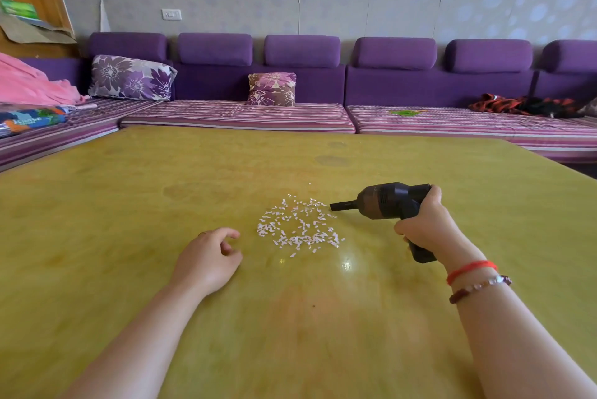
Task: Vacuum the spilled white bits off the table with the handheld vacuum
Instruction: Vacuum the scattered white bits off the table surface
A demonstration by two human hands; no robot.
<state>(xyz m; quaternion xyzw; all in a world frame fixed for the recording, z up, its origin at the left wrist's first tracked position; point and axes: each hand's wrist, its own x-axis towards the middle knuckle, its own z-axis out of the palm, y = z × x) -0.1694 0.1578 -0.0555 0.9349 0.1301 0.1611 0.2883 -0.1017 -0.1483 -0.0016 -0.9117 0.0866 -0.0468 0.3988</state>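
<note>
My right hand (423, 221) grips the handheld vacuum (387, 204) right of centre — nozzle at the white bits (298, 227). My left hand (208, 258) rests on the tabletop (129, 204), fingers loosely curled — holding nothing.

One yellow-green glossy tabletop (129, 204). One black handheld vacuum with narrow nozzle (387, 204), centre right of frame. One scatter of small white paper bits (298, 227) at centre; too many and too small for an exact count, several dozen at least. Two bare hands: left (206, 258), right (423, 224). Two bracelets on right wrist: one red string band (471, 270), one string of brown and pale beads (479, 288). Upper frame: two purple floral cushions (130, 77) (272, 89); six purple sofa headrests (302, 50).
</note>
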